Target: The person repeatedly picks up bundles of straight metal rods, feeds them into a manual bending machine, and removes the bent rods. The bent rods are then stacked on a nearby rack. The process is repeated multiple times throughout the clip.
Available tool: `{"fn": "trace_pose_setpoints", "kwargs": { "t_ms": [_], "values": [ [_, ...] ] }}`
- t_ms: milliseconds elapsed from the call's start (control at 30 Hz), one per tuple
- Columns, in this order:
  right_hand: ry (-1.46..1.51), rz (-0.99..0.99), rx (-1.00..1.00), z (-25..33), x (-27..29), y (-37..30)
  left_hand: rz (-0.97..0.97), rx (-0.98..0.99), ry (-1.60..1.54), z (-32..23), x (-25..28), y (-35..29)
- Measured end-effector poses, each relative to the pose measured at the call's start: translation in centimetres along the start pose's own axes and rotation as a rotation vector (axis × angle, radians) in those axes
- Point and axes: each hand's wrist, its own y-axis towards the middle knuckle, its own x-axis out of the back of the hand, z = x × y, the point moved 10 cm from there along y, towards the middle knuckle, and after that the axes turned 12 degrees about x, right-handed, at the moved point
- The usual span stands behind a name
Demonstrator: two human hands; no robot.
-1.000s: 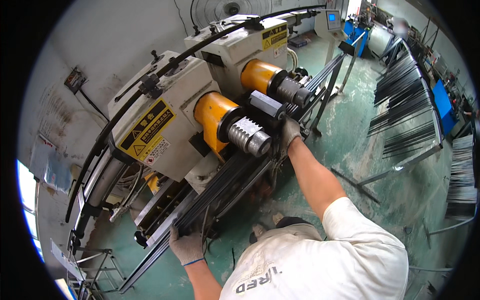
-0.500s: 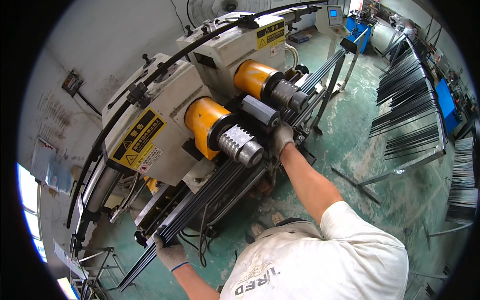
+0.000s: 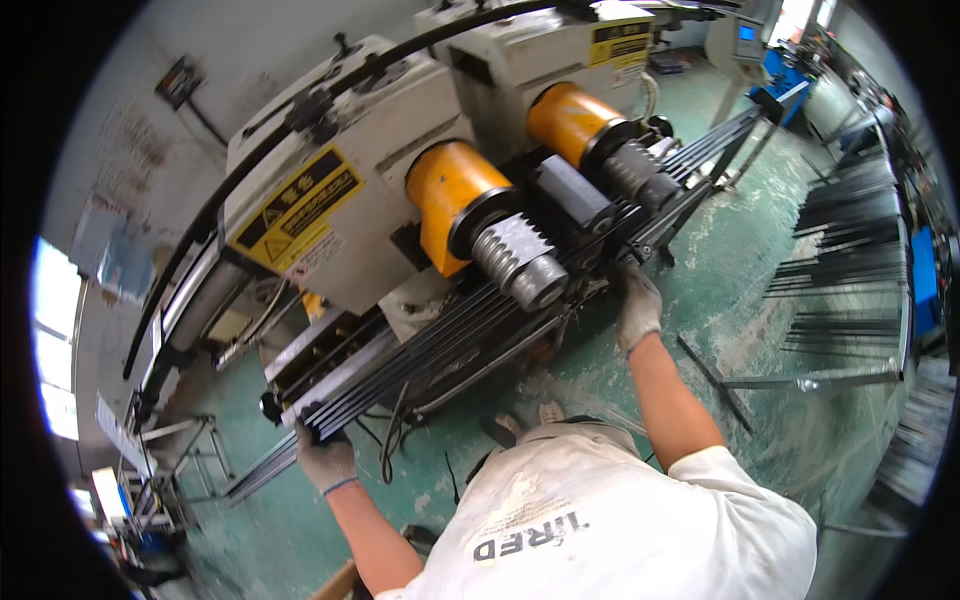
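My left hand (image 3: 326,462), in a grey-white work glove, is closed around a bundle of long, thin, dark metal bars (image 3: 395,377) near their left end. The bars slant up to the right, along the front of a large machine. My right hand (image 3: 639,308), in a similar glove with darkened fingertips, reaches to the machine's front edge, below a grey faceted block (image 3: 575,193). Its fingers are blurred against dark parts, so their grip is not clear. Two orange cylinders with ridged metal ends, a left one (image 3: 455,195) and a right one (image 3: 575,115), jut out above the bars.
The pale machine housing (image 3: 345,140) carries yellow warning labels and a black hose (image 3: 230,190). At right stands a rack (image 3: 840,382) hung with many dark rods (image 3: 850,230). A loose dark bar (image 3: 712,378) lies on the green floor. A control panel (image 3: 735,40) stands far right.
My right hand has drawn back from beneath the grey block, toward my body and rightward. My left hand still grips the bars. The whole view has shifted, with the machine now higher.
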Motion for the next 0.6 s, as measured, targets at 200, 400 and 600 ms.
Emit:
{"fn": "trace_pose_setpoints", "kwargs": {
  "t_ms": [200, 400, 600],
  "values": [
    [-0.234, -0.003, -0.198, -4.5, 4.7, -3.9, 0.016, -0.092, -0.021, 3.9, -0.1, -1.0],
    [-0.378, 0.18, -0.19, -7.4, 1.8, -4.7, 0.122, 0.013, 0.038, 9.5, -5.7, -3.0],
    [-0.916, 0.564, -0.079, -11.9, 2.9, -5.4, 0.092, 0.171, 0.055, 10.4, -5.2, -4.7]
  ]
}}
